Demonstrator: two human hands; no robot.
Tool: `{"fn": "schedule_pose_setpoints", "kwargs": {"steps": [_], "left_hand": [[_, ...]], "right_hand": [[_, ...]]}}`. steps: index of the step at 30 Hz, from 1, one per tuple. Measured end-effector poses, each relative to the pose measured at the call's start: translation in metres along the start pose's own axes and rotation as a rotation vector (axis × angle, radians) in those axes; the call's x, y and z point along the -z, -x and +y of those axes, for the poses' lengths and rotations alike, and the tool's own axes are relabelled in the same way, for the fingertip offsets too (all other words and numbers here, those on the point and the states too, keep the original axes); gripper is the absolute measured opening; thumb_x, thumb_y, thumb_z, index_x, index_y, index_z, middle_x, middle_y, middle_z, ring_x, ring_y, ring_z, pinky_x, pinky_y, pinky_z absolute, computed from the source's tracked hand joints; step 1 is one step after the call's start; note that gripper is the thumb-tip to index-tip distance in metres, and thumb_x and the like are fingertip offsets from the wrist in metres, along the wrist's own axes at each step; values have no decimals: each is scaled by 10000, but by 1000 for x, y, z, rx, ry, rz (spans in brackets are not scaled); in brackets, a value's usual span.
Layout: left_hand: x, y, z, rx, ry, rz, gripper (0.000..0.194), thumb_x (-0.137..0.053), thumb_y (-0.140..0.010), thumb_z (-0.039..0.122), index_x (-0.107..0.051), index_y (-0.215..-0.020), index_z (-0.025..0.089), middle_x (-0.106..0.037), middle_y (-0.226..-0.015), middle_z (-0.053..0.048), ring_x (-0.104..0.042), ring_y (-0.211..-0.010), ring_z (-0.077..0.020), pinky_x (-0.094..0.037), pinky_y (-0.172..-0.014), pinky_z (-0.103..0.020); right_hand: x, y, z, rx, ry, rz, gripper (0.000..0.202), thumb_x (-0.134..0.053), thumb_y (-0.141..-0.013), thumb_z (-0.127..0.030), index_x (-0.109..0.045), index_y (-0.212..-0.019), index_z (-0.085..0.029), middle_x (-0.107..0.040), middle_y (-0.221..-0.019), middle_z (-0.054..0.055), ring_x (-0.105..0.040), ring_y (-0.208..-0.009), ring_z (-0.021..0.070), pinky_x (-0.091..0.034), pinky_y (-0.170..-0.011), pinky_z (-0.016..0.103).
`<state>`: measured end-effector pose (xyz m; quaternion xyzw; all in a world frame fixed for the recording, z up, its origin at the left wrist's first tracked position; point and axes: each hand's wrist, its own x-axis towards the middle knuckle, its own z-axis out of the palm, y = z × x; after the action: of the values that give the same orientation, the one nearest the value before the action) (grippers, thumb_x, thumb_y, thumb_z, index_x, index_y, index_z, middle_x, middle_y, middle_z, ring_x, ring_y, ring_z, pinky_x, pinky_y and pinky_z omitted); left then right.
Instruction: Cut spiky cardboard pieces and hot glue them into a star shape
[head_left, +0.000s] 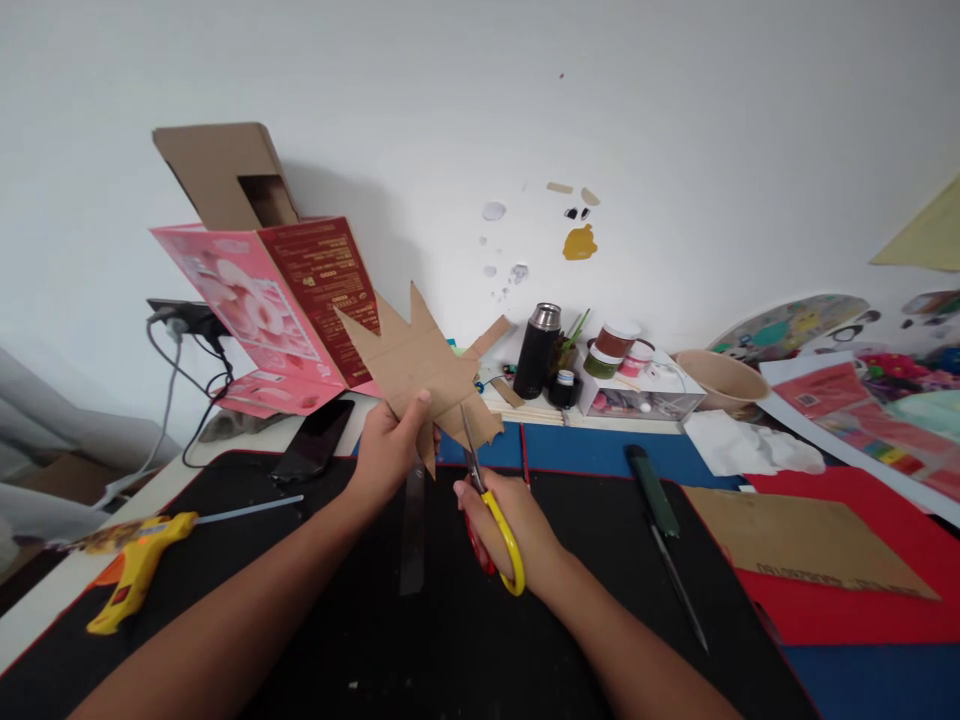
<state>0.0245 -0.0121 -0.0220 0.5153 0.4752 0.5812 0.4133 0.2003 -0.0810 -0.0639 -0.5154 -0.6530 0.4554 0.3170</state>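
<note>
Cardboard [411, 362] mostly above left hand [384, 450], in its pinch; right hand [531, 518] closed around scissors [475, 473].

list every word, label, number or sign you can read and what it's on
Nothing reads clearly.
Pink-and-red box: gold print on the red side, too small to read.
Brown cardboard on red sheet: edge print, too blurred.
Printed paper at right: square mark, too small.

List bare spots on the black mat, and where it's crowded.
Bare: mat between right hand and green tool; also between left forearm and ruler-like strip. Crowded: by the wall, where black flask and paint jars stand close.
</note>
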Motion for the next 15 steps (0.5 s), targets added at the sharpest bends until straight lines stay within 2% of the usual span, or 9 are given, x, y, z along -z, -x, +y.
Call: {"fn": "schedule_pose_setpoints", "kwargs": {"steps": [4,15], "left_hand": [[-1,0,-1,-7,5,10,456,-708,-883,561,-624,-631,191,-648,-510,-33,-602,-401,-155,-476,-395,-233],[-3,0,0,-2,21,16,431,-695,-890,531,-604,-625,203,-634,-497,-25,-594,-388,-154,-461,-380,-231]], "right_hand": [[-2,0,0,29,11,19,351,-470,-1096,-516,-546,-889,-244,-545,-490,-63,-570,-369,141,-405,-385,197],[-6,1,-2,-9,-8,54,343,-490,-1077,-536,-548,-887,-257,-511,-496,-51,-533,-353,155,-380,-381,234]]}}
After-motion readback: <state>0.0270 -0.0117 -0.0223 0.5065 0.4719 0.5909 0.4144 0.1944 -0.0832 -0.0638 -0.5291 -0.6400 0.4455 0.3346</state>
